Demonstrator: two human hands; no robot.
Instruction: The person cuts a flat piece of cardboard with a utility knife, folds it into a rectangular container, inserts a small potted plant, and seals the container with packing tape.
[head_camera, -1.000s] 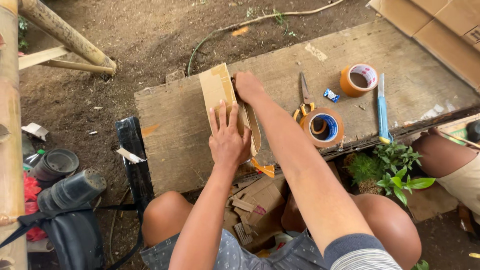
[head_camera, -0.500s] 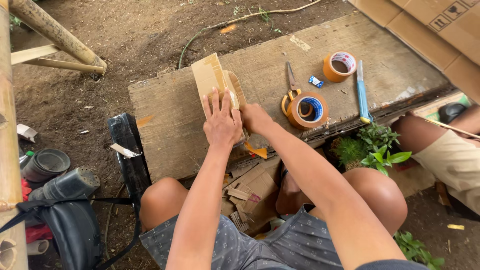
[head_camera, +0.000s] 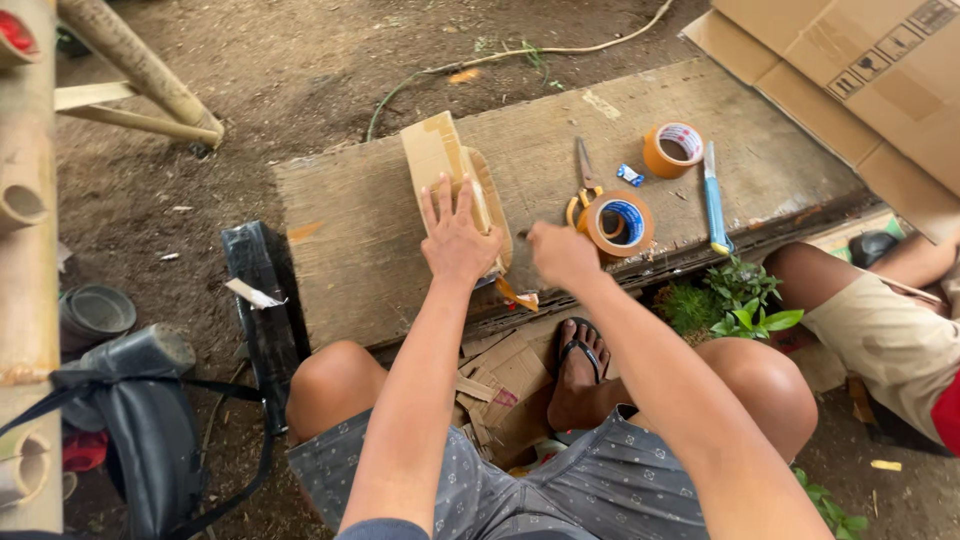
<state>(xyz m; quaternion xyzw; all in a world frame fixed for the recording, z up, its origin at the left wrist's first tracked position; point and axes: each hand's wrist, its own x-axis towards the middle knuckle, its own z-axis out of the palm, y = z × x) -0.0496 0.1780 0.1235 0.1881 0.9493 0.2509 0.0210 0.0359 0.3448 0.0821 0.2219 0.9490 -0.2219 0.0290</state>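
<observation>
Cardboard piece under flat left hand, right hand fisted beside

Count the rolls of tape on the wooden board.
2. One tape roll with a blue-and-white core lies near the board's front edge, beside the scissors. The other tape roll sits farther back, left of the blue cutter. None other shows; the hands could hide something small.

A worn wooden tabletop sits low over bare dirt. A folded cardboard piece lies on it left of centre. To the right lie orange-handled scissors, a roll of brown tape touching them, a second tape roll, a small blue object and a blue utility knife near the edge.
</observation>
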